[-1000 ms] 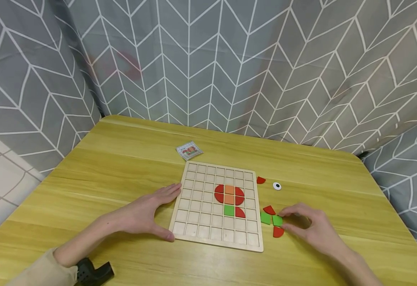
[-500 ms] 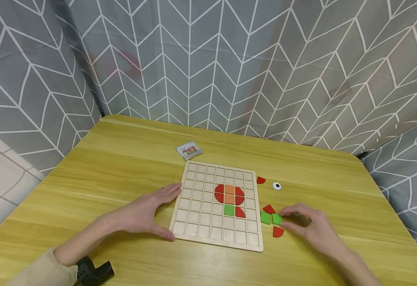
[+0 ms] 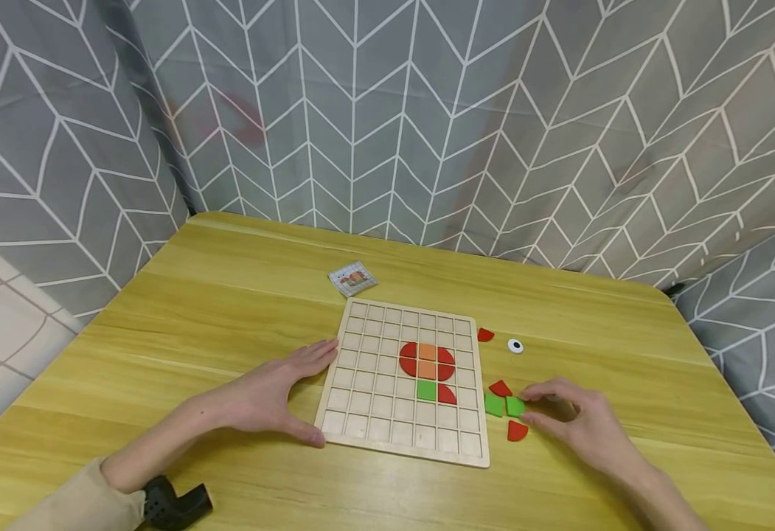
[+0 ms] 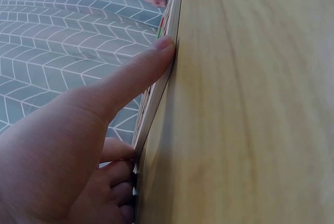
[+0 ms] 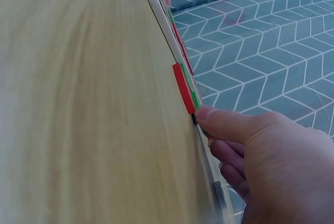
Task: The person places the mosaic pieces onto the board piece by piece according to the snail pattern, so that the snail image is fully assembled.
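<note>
A pale wooden grid board (image 3: 374,405) lies on the table, with red quarter-circle pieces (image 3: 445,394), two orange squares (image 3: 427,352) and one green square (image 3: 426,390) set in its cells. My left hand (image 3: 264,394) rests against the board's left edge, fingers extended and the thumb at the near corner. Right of the board, my right hand (image 3: 579,420) pinches a small green square tile (image 3: 515,406) between thumb and forefinger; it appears still at table level. Beside that tile lie another green square (image 3: 494,404), a red quarter piece (image 3: 501,388) and a second red quarter (image 3: 517,431).
A small picture card (image 3: 352,279) lies beyond the board's far left corner. Another red quarter (image 3: 485,335) and a round white eye piece (image 3: 515,346) sit off the board's right side. The table (image 3: 228,295) is backed by a patterned curtain (image 3: 374,110).
The pinched green tile has shifted slightly away from the near red quarter, opening a small gap. My left hand and the board stay in place.
</note>
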A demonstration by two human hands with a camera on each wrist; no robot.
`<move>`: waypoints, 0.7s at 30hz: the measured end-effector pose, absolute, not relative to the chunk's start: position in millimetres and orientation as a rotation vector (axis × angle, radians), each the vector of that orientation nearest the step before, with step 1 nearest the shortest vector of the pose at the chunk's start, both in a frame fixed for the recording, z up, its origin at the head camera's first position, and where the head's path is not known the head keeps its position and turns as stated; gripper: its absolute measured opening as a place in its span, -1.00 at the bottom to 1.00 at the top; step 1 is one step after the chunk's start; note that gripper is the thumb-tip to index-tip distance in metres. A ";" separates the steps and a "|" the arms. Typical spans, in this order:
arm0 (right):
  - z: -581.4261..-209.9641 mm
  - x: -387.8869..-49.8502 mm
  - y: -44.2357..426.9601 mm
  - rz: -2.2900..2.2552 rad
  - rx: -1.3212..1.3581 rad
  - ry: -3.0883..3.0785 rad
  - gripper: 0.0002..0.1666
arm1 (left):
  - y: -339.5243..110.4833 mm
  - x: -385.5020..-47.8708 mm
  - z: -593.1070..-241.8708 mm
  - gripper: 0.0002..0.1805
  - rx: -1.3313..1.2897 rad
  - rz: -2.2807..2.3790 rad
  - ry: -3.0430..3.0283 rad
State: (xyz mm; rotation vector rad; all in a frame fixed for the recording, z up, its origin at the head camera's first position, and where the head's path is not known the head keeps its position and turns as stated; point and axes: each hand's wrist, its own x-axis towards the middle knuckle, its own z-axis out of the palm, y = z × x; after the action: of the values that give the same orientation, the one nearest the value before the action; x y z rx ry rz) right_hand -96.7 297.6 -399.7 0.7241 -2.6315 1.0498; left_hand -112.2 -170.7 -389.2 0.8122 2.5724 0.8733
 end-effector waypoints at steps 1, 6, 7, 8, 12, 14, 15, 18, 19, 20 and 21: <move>-398.9 -96.4 297.6 1.047 0.704 -2.644 -0.56 | -170.7 -112.1 -389.2 0.35 0.811 0.871 2.574; -394.5 -96.1 295.1 1.002 0.627 -2.692 -0.59 | -170.6 -112.1 -389.2 0.35 0.806 0.863 2.581; -393.7 -96.1 293.9 0.990 0.610 -2.700 -0.60 | -170.7 -112.0 -389.0 0.34 0.805 0.865 2.581; -393.0 -96.2 292.4 0.977 0.590 -2.708 -0.61 | -170.8 -112.0 -388.6 0.34 0.804 0.866 2.581; -389.6 -97.1 281.7 0.945 0.497 -2.745 -0.67 | -170.7 -111.9 -387.1 0.34 0.804 0.873 2.576; -388.3 -98.5 274.5 0.955 0.502 -2.749 -0.68 | -170.8 -111.8 -387.1 0.34 0.805 0.879 2.573; -387.9 -99.1 270.8 0.969 0.517 -2.745 -0.68 | -170.7 -111.8 -387.2 0.34 0.806 0.880 2.572; -387.9 -101.4 260.1 1.006 0.590 -2.719 -0.67 | -170.7 -111.9 -388.2 0.34 0.809 0.884 2.569; -388.2 -102.3 256.6 1.017 0.620 -2.706 -0.66 | -170.8 -112.0 -388.5 0.34 0.810 0.886 2.568; -388.6 -103.4 253.2 1.023 0.646 -2.693 -0.66 | -170.8 -112.1 -388.7 0.34 0.811 0.886 2.568; -388.8 -104.2 249.9 1.026 0.664 -2.682 -0.66 | -170.8 -112.2 -388.7 0.34 0.810 0.886 2.568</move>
State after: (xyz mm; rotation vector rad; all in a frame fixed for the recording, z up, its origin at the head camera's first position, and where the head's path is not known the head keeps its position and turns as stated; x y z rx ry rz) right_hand -104.2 249.9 -388.8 0.6639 -2.6817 1.0258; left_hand -112.2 -170.8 -388.7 0.8105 2.5675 0.8860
